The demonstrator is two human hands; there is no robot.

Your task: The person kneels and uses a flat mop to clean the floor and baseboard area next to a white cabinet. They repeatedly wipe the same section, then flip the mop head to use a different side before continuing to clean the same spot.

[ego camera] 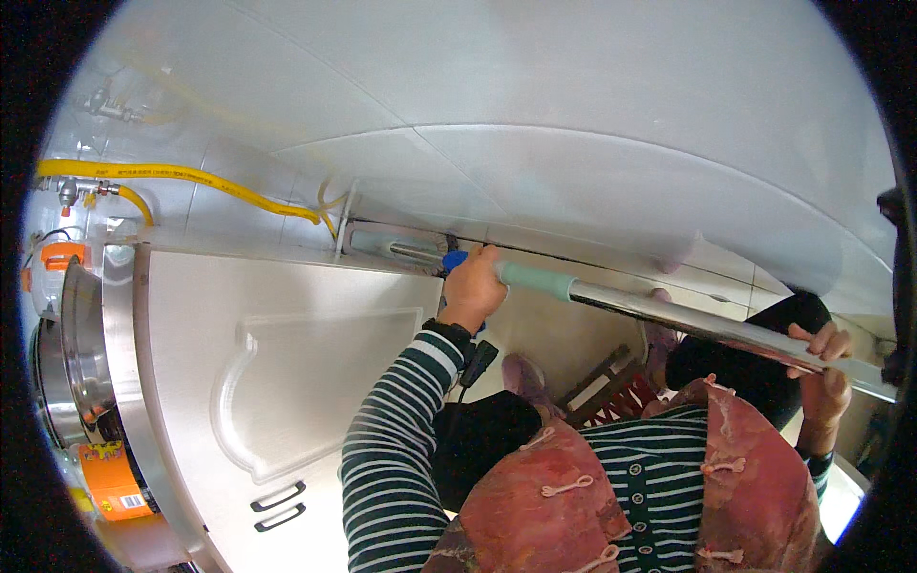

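Observation:
A metal pole (673, 311) with a pale green sleeve (539, 280) runs slantwise across the view, low along the tiled wall. My left hand (475, 288) is wrapped around it just beyond the sleeve, against a blue part (454, 261). Farther along, a thinner metal rod (415, 251) reaches a flat grey-edged piece, perhaps a mop head, in the narrow space between wall and cabinet; its far end is hard to make out. Near the pole's other end, my right hand (824, 362) closes its fingers around the metal.
A white cabinet door (322, 387) with black handles (279, 507) stands at the left. Yellow hose (215, 185) runs along the tiles. On the counter are a metal pot (86, 344) and an orange package (113, 481). A brown and red slatted object (609, 394) lies between my feet.

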